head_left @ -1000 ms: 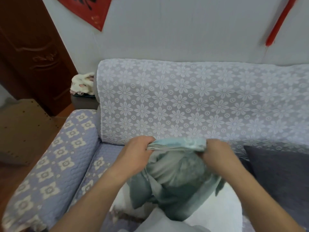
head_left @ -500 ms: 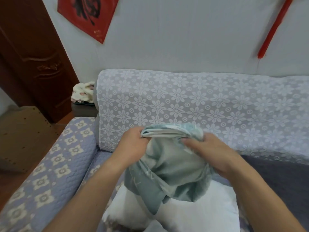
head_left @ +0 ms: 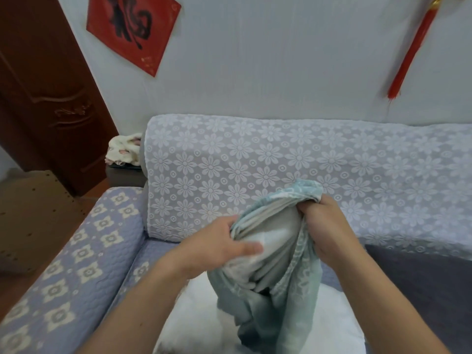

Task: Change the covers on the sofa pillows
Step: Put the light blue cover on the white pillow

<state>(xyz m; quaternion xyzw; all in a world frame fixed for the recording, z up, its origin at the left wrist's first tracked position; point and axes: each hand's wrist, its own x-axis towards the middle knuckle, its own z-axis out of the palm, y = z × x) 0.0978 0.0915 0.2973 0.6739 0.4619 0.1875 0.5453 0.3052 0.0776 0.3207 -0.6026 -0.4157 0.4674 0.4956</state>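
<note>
Pale green pillow cover [head_left: 278, 254] being gathered above the white pillow insert [head_left: 332, 320].
Soft, light, limp fabric is being bunched at its rim: left hand [head_left: 219, 247] pinching at 9 o'clock, right hand [head_left: 324, 226] fisted at 2 o'clock.

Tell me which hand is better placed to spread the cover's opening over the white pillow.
Probably the left hand: it grips the pale green cover lower, nearer the white pillow.

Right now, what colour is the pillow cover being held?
Pale teal pillow cover with white floral print; head view.
</note>
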